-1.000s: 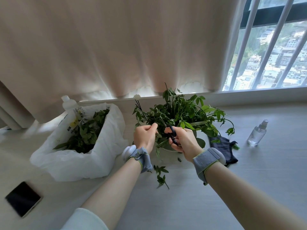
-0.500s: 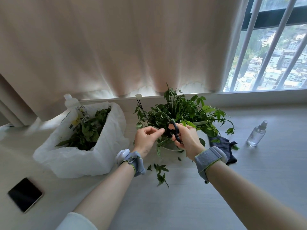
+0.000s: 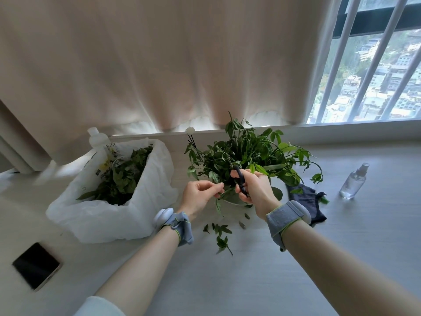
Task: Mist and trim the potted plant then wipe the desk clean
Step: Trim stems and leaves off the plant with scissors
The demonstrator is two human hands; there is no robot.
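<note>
Two hands crowd the near side of the potted plant (image 3: 248, 153), and they hide most of the action. The right hand (image 3: 256, 190) is wrapped round the black scissors (image 3: 239, 180). Only the handles show; the blades are lost in the foliage, so I can't tell whether they're apart or closed. The left hand (image 3: 198, 197) has its fingers curled, thumb and forefinger pinching a sprig (image 3: 225, 190) at the plant's front edge. The pot (image 3: 234, 199) is barely visible: a pale sliver of rim between the wrists, the rest covered by hands and drooping leaves.

The plant stands mid-desk, close to the window ledge (image 3: 341, 131). Loose leaves (image 3: 221, 233) lie on the desk (image 3: 227, 281) just in front of it. On the right, a dark cloth (image 3: 305, 201) sits half hidden behind the right wristband (image 3: 284, 215), and a clear spray bottle (image 3: 354, 181) stands upright, well apart from the pot. On the left, a white bag (image 3: 109, 215) gapes open with green clippings (image 3: 123, 179) inside. A white bottle (image 3: 96, 137) pokes up behind it, its body hidden. A dark phone (image 3: 36, 265) lies flat near the left edge. Both forearms (image 3: 141, 265) run out of frame at the bottom. The curtain (image 3: 159, 65) covers most of the window (image 3: 376, 76).
</note>
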